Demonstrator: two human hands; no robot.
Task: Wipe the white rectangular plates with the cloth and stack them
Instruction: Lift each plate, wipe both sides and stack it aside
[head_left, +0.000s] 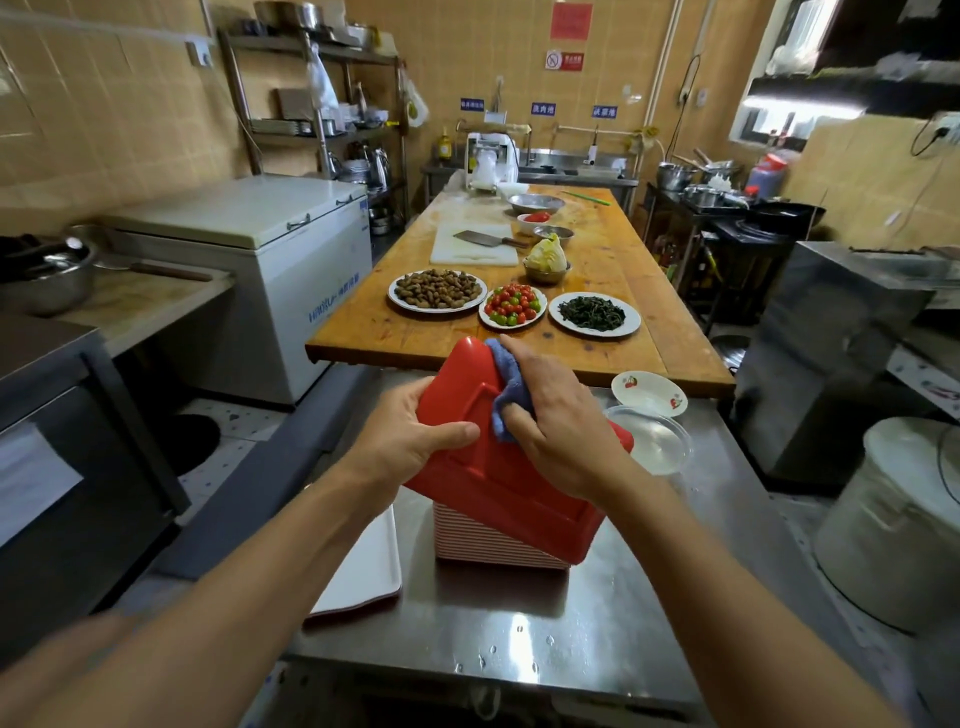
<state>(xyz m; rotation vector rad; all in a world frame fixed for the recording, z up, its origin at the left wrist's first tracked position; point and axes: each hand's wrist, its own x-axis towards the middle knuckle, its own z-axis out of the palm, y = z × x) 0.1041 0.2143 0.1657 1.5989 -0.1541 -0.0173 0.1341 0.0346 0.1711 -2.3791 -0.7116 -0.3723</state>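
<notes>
Cloth (506, 395) on tilted plate (498, 467) (red underside up)

Glossy red plastic plate (498, 467); soft blue cloth (511, 395); brushed steel counter (519, 623); worn wooden table (613, 270).

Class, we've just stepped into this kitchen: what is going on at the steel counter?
A person is wiping a plate, its red underside facing up. The left hand grips its edge; the right hand presses a blue cloth onto it. The plate is tilted above a tall stack of plates. One white plate lies to the stack's left.
</notes>
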